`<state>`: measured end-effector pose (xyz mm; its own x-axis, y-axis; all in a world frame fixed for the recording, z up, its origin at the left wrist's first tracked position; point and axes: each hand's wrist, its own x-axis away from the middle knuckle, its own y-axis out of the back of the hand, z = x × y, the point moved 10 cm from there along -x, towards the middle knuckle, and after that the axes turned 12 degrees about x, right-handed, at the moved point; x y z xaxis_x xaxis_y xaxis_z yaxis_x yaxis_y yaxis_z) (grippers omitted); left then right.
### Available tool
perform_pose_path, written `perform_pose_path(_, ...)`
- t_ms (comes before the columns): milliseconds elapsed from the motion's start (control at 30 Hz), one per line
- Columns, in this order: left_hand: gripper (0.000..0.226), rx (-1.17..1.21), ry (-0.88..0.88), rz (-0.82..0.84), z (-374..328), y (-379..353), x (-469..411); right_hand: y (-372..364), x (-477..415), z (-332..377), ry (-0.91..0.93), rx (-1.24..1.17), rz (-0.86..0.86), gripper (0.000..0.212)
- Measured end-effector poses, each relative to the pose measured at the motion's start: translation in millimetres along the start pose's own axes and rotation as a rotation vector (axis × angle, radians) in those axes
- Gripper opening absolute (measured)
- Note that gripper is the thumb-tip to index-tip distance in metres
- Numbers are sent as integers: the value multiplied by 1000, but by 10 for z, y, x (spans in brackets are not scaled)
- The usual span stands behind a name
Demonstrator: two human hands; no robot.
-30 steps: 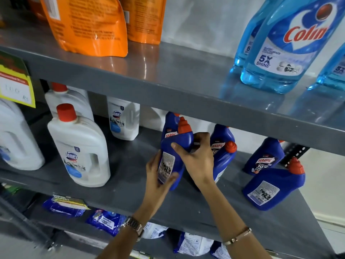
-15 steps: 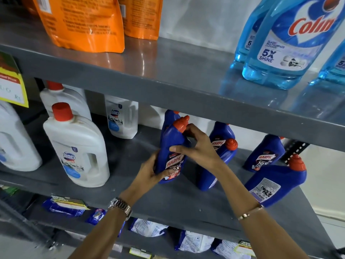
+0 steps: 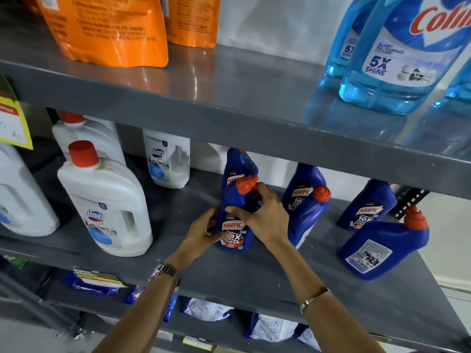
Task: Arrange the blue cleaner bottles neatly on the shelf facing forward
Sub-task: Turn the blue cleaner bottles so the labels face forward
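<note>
Head view, centre frame: both hands clasp one upright blue Harpic bottle [image 3: 235,225] on the grey shelf [image 3: 178,215]; red cap, label facing forward. Left hand [image 3: 204,231] wraps its side; right hand [image 3: 260,215] fingers curl round the neck.

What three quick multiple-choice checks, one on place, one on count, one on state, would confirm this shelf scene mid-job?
1. Where does the dark blue red-capped plastic Harpic bottle held by both hands stand?
A. Top shelf
B. Grey metal middle shelf
C. Floor

2. How many dark blue Harpic bottles show on that shelf?
A. Two
B. Four
C. Six

3. How does the rightmost front blue bottle face?
A. Front label out
B. Back label out
C. Lying flat

Answers:
1 B: its base rests on the middle shelf between the left hand and right hand.
2 C: six can be counted.
3 B: its white printed back label faces the camera.
</note>
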<state>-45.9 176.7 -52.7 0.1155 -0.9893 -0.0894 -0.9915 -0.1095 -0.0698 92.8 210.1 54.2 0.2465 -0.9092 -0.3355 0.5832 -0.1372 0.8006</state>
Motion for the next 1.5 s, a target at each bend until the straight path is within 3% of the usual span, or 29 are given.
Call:
perform_pose_path(267,59,66,-7,-122,27,55,149,20,165,152,77,7,13,56)
perform_pose_path(333,67,46,-155,-292,-73,96,380,338,355,47,62,-144,-182,50)
perform_pose_path(400,57,-39,-317,-465,-149,6,709,741,620,-337,-67,-318,-460,43)
perform_pose_path(467,49,-66,-351,-445,-161,-343,804,976,745,-860,-262,-413,-591,41)
perform_pose_path(533,53,-29,-257,-283,-84,-836,645,959,616,-1289,-399,-420,-424,48)
perform_pose_path(600,69,-48,-193,-177,-32,-1201,427,807,370,-1455,-362,-513,-124,59)
perform_pose_path(667,81,-183,-184,-167,1,-1415,216,667,216,-1487,-289,-641,117,68)
perform_pose_path(767,72,-242,-131,-216,113,-1495,79,547,137,-1494,-210,-665,289,63)
perform_pose_path(867,55,-215,-185,-283,118,-1456,70,540,124,-1488,-221,-682,295,64)
perform_pose_path(1067,35,-201,-278,-209,-124,-1439,37,904,175,-1364,-193,-633,169,58)
perform_pose_path(1233,42,-128,-319,-142,-396,-1517,-25,1215,110,-1164,-111,-644,90,54)
perform_pose_path(1400,53,32,-171,73,-304,-1608,11,1237,197,-1217,-146,-679,30,50)
perform_pose_path(1500,51,260,-142,3,-245,-1650,95,1260,240,-1292,-247,-604,-84,56)
